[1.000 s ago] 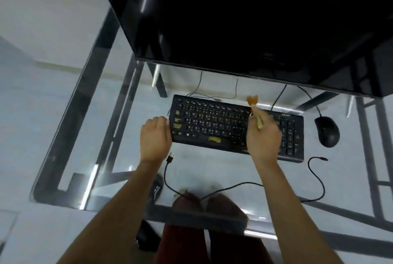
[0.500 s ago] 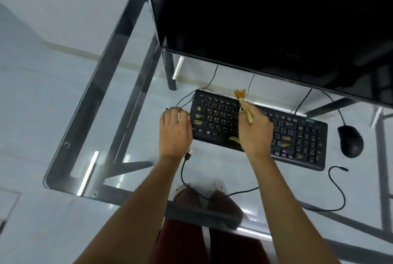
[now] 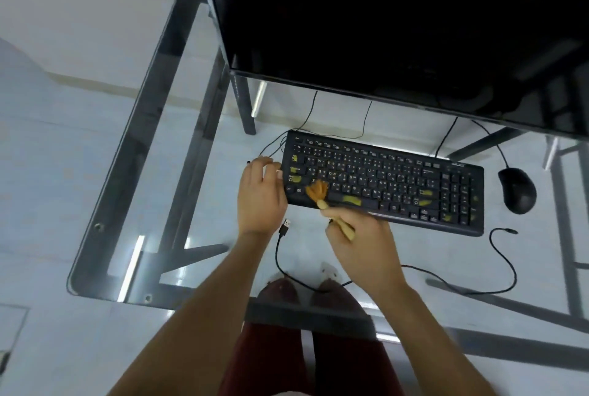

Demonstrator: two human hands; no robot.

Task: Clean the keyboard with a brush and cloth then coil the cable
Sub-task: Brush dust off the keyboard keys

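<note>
A black keyboard (image 3: 398, 179) with several yellowish smudges lies on the glass desk (image 3: 178, 191). My right hand (image 3: 360, 246) holds a small tan brush (image 3: 318, 193) by its handle; the bristles rest on the keyboard's lower-left keys. My left hand (image 3: 259, 198) presses against the keyboard's left end. A black cable (image 3: 500, 268) curls over the desk in front of the keyboard, and its USB plug (image 3: 285, 226) lies loose just below my left wrist. No cloth is in view.
A large black monitor (image 3: 398, 22) overhangs the back of the desk. A black mouse (image 3: 518, 190) sits right of the keyboard, with thin wires behind. Through the glass I see the metal frame and my knees (image 3: 315, 293).
My right hand pulled the brush from the keyboard's top edge down and left to the lower-left keys. The head camera shifted left. My left hand stayed at the keyboard's left end.
</note>
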